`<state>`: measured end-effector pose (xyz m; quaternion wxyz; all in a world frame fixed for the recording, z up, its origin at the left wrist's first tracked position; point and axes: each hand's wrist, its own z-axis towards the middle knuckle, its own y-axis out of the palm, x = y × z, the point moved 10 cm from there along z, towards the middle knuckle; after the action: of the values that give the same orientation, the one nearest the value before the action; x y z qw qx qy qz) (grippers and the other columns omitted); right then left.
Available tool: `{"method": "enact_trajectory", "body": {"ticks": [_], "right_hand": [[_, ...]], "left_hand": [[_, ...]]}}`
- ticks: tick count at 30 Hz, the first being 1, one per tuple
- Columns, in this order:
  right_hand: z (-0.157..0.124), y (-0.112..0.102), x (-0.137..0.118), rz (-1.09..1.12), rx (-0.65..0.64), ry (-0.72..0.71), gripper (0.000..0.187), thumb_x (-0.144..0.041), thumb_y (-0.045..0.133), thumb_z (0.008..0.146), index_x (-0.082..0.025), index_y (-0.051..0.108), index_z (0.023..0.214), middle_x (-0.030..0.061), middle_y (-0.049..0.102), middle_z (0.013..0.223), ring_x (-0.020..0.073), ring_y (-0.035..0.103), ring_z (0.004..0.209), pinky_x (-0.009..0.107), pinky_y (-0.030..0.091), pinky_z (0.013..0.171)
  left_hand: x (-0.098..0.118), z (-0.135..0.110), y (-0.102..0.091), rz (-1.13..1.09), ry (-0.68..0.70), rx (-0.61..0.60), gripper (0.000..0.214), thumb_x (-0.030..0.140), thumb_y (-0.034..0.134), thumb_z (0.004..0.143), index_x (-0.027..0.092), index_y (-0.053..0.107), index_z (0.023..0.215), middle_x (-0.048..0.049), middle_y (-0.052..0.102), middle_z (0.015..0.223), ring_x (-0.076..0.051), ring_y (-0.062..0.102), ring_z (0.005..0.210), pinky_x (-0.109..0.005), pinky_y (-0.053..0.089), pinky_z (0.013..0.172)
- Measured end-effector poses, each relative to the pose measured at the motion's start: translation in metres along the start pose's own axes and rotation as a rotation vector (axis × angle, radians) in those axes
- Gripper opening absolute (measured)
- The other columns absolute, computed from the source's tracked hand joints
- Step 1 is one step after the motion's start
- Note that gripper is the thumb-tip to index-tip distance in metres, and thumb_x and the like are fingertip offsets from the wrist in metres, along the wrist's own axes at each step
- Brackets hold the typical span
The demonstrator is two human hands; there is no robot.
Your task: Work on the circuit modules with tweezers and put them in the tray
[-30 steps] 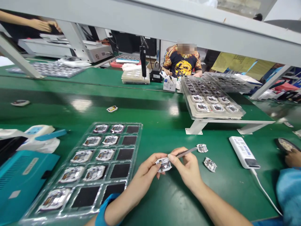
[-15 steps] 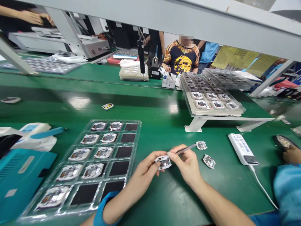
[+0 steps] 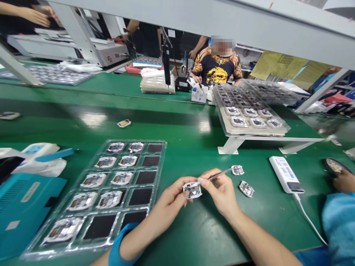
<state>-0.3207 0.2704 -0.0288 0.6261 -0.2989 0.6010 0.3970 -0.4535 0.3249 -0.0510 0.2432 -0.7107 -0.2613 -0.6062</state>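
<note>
My left hand pinches a small white-framed electronic unit by its left side, its inner parts facing up. A slim grey metal tool that looks like tweezers lies in my right hand, its back end pointing up and right. The right thumb and fingers meet at the unit's upper right corner; the tool's working tip is hidden there. Two similar units, one farther and one nearer, rest on the green table right of my hands. Left of them lies a clear plastic tray holding several such units.
Stacked trays stand on a raised shelf. A white power strip with a cable lies at right, near a neighbour's blue sleeve. A teal box sits at left. Overhead runs a grey beam.
My hands keep almost the same pose at the unit. The small yellow-marked piece and the white piece at far left have shifted slightly left. People across the table have changed posture.
</note>
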Motion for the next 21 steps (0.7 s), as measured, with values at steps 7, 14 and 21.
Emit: {"method": "enact_trajectory", "body": {"ticks": [7, 14, 21], "right_hand": [[0.001, 0.0, -0.003, -0.026, -0.02, -0.021, 0.012, -0.029, 0.077, 0.077, -0.02, 0.07, 0.074, 0.0014, 0.072, 0.072, 0.0172, 0.065, 0.071, 0.028, 0.049, 0.068], [0.0, 0.0, -0.004, -0.065, -0.013, -0.049, 0.013, -0.03, 0.076, 0.078, -0.019, 0.07, 0.074, 0.0017, 0.072, 0.072, 0.0172, 0.065, 0.069, 0.028, 0.05, 0.067], [0.001, -0.001, -0.006, -0.11, 0.017, -0.128, 0.014, -0.031, 0.076, 0.079, -0.019, 0.071, 0.075, 0.0028, 0.072, 0.071, 0.0174, 0.067, 0.067, 0.027, 0.054, 0.064]], "left_hand": [[0.011, 0.0, 0.002, 0.104, 0.08, -0.073, 0.03, 0.034, 0.049, 0.093, 0.02, 0.064, 0.116, -0.0027, 0.066, 0.087, -0.016, 0.053, 0.069, -0.027, 0.044, 0.066], [0.002, 0.001, 0.001, 0.086, 0.029, -0.052, 0.037, 0.038, 0.048, 0.093, 0.017, 0.064, 0.118, -0.0011, 0.063, 0.074, -0.016, 0.052, 0.064, -0.028, 0.041, 0.061], [-0.002, 0.007, -0.002, -0.016, 0.029, -0.033, 0.032, 0.033, 0.053, 0.09, 0.017, 0.068, 0.113, 0.0014, 0.062, 0.067, -0.015, 0.051, 0.06, -0.026, 0.04, 0.059]]}}
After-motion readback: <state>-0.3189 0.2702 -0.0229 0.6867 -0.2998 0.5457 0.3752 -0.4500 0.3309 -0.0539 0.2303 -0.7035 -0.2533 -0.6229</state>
